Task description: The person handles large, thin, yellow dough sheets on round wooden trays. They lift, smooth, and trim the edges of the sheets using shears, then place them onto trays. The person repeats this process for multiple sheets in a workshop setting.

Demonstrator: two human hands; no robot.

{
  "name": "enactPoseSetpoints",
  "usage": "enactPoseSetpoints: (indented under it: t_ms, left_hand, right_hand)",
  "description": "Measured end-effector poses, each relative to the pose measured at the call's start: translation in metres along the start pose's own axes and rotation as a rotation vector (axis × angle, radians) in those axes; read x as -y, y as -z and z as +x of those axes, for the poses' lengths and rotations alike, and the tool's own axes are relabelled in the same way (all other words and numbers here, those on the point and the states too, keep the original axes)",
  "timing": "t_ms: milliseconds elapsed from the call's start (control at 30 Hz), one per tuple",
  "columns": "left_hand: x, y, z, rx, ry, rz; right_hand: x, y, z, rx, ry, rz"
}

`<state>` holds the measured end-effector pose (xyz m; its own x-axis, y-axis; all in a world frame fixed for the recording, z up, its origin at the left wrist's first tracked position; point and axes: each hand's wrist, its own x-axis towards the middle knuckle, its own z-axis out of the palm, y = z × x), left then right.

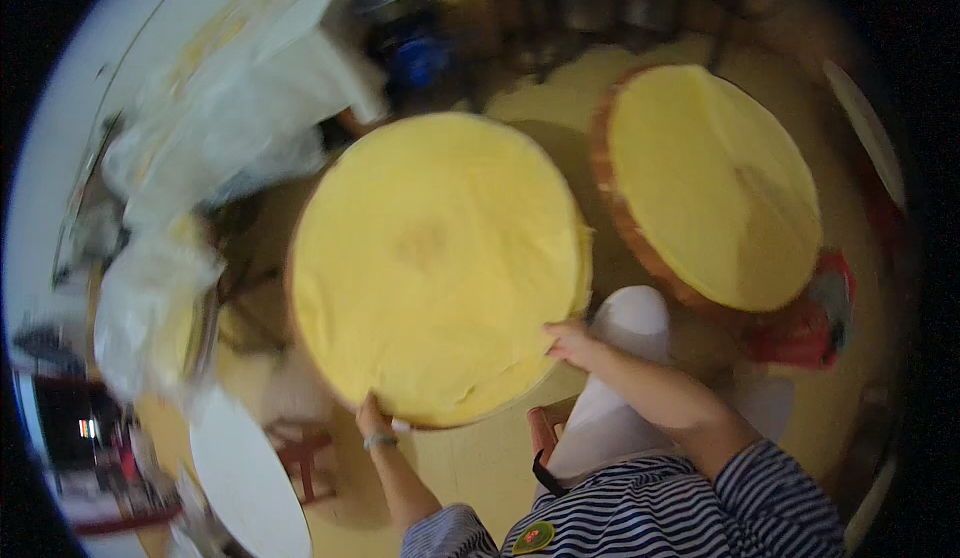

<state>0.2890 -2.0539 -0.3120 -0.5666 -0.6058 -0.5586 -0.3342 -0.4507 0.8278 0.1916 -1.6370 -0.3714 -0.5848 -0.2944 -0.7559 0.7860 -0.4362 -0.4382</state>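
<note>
A large round tray-like disc (442, 258) with a slightly wrinkled yellow covering is held in front of me, over the floor. My left hand (371, 417) grips its near edge at the lower left, thumb on top and a bracelet on the wrist. At the lower right edge, my right hand (571, 343) holds it too, with fingers lying over the yellow surface. A second yellow-covered disc (712, 190) with a brown rim stands to the right, apart from the first. Motion blur hides what the covering is made of.
Clear plastic sheeting (217, 122) hangs over a white table or stand (337, 55) at the upper left. A white oval board (247, 475) and a reddish stool (304, 464) are at the lower left. Right of my knee lies a red bag-like object (799, 336).
</note>
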Motion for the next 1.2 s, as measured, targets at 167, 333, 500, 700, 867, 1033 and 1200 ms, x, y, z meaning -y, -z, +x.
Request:
enactPoseSetpoints:
  t_ms: [167,333,500,700,867,1033,1200]
  left_hand:
    - [-0.016,-0.008,0.001,-0.198,0.133,0.486]
    - [-0.042,-0.07,0.002,-0.488,-0.571,0.683]
    - [0.001,-0.238,-0.071,0.42,-0.554,0.211]
    - [0.104,-0.522,-0.233,1.283,0.005,0.34]
    - [0.219,-0.773,-0.283,1.415,0.703,0.356]
    - [0.283,-0.868,-0.284,2.071,1.301,0.23]
    - [0.31,-0.894,-0.313,1.041,0.594,0.49]
  right_hand:
    - [0.005,-0.012,-0.013,0.09,0.13,-0.247]
    - [0.091,0.008,-0.134,0.213,0.135,-0.013]
    - [0.126,0.13,-0.256,-0.153,0.548,0.071]
    - [0.144,0.393,-0.35,-1.137,0.795,0.117]
    - [0.179,0.554,-0.385,-1.739,0.551,-0.475]
    - [0.196,0.577,-0.374,-1.759,0.257,-0.436]
    - [0.211,0.57,-0.389,-1.679,0.149,-0.278]
